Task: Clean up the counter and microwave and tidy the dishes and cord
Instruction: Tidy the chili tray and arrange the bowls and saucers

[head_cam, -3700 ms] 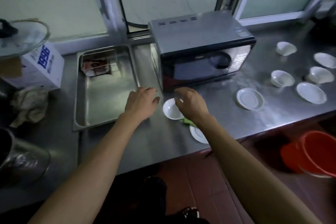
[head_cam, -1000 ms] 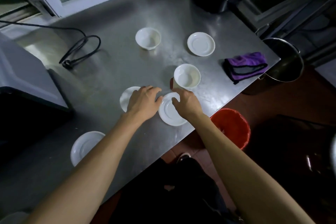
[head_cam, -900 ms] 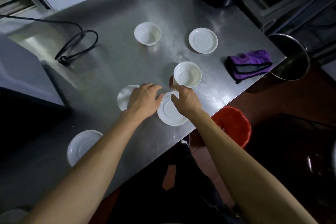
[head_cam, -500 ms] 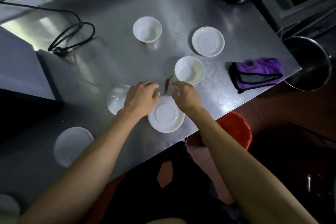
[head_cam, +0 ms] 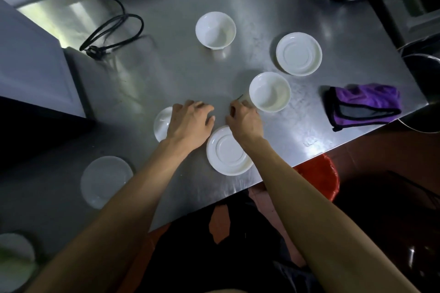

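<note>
From the head camera I look down on the steel counter (head_cam: 166, 74), and I take the near saucer (head_cam: 226, 152) at its front edge as my landmark. My left hand (head_cam: 190, 123) sits just up and left of that saucer, palm down, fingers loosely spread and flat toward the counter, holding nothing I can see; its wrist covers part of a small white bowl (head_cam: 162, 123) lying left of the saucer. My right hand (head_cam: 245, 119) reaches over the saucer's far rim with the fingers curled in; a thin dark sliver (head_cam: 240, 97) shows at the fingertips, but I cannot tell whether it is pinched or only touched. Just beyond and to the right of the saucer, touching the right fingertips, stands a second white bowl (head_cam: 270, 91). Farther behind the saucer sits a third bowl (head_cam: 215, 30), and to the far right behind it another saucer (head_cam: 298, 53). A plate (head_cam: 106, 181) lies well left of the landmark near the front edge. The black cord (head_cam: 112, 33) loops on the counter far back and left, beside the microwave (head_cam: 31, 64). A purple cloth (head_cam: 364, 106) lies right of the saucer by the counter's corner, and a red bucket (head_cam: 319, 178) stands on the floor below, to the right.
</note>
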The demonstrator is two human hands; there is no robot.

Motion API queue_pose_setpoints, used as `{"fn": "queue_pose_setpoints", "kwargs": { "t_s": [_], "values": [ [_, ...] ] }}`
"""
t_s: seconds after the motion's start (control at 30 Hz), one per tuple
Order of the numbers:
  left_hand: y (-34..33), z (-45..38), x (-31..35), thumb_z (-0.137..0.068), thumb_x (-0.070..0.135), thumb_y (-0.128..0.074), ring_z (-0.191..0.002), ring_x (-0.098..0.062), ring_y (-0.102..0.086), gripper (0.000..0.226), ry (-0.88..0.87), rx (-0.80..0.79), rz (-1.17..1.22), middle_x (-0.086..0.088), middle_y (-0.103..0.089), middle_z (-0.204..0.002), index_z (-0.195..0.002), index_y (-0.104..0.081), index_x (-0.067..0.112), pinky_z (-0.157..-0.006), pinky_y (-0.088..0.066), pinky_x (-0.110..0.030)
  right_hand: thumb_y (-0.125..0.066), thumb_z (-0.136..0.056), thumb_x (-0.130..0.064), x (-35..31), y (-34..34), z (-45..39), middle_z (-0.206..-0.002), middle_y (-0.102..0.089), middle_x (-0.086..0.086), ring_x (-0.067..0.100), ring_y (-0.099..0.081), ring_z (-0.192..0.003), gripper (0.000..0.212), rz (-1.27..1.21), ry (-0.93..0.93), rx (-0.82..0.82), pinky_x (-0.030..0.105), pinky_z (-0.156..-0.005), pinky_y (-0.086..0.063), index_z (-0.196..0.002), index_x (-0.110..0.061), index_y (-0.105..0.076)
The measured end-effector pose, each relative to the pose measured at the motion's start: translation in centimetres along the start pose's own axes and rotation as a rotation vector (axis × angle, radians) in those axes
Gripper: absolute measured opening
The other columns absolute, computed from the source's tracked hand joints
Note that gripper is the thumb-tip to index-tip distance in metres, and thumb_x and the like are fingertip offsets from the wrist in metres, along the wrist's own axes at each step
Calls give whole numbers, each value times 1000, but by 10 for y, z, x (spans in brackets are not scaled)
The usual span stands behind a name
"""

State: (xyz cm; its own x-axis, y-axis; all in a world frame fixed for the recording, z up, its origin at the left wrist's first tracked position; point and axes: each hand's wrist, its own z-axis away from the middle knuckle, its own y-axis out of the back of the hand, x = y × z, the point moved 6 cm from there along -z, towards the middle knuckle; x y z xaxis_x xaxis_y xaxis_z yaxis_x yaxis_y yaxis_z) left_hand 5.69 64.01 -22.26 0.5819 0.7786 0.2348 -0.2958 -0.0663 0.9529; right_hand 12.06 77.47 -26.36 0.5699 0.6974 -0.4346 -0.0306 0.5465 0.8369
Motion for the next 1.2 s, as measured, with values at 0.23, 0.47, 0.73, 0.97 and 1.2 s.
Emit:
{"fn": "queue_pose_setpoints", "kwargs": {
  "t_s": [0.23,0.47,0.73,0.97,1.2],
  "values": [
    [-2,-1,-24,-95,34,-55,-114,-27,-56,27,-18,-6,29,1,-68,-116,-116,-67,23,-89,-40,-43,-49,-92,1,-13,-5,-12,-106,-60,18,38,-56,-98,20,45,14,82,42,-83,-45,-110,-3,-55],
    [-3,1,-46,-93,32,-58,-111,-28,-58,25,-62,17,86,1,-69,-114,-112,-69,23,-85,-40,-41,-44,-98,-8,-23,-6,-18,-103,-63,21,38,-58,-98,18,57,-72,89,43,-81,-43,-100,2,-59],
    [1,11,-63,-91,28,-58,-114,-24,-55,26,-108,21,123,4,-68,-117,-114,-71,23,-89,-42,-42,-46,-95,-11,-38,-13,-7,-109,-63,17,36,-55,-107,19,180,-80,103,44,-89,-44,-103,0,-59],
    [10,15,-69,-94,30,-57,-118,-22,-53,28,-98,34,129,5,-66,-121,-119,-69,23,-92,-39,-41,-47,-100,-20,-50,0,12,-96,-68,8,31,-58,-95,20,167,8,218,41,-87,-41,-103,-7,-62],
    [25,31,-63,-94,31,-55,-120,-24,-52,30,-36,46,69,3,-63,-125,-121,-66,22,-92,-39,-41,-55,-99,-18,-71,29,41,-90,-70,10,33,-61,-82,20,-39,201,341,48,-80,-46,-105,-5,-68]
  ]
}}
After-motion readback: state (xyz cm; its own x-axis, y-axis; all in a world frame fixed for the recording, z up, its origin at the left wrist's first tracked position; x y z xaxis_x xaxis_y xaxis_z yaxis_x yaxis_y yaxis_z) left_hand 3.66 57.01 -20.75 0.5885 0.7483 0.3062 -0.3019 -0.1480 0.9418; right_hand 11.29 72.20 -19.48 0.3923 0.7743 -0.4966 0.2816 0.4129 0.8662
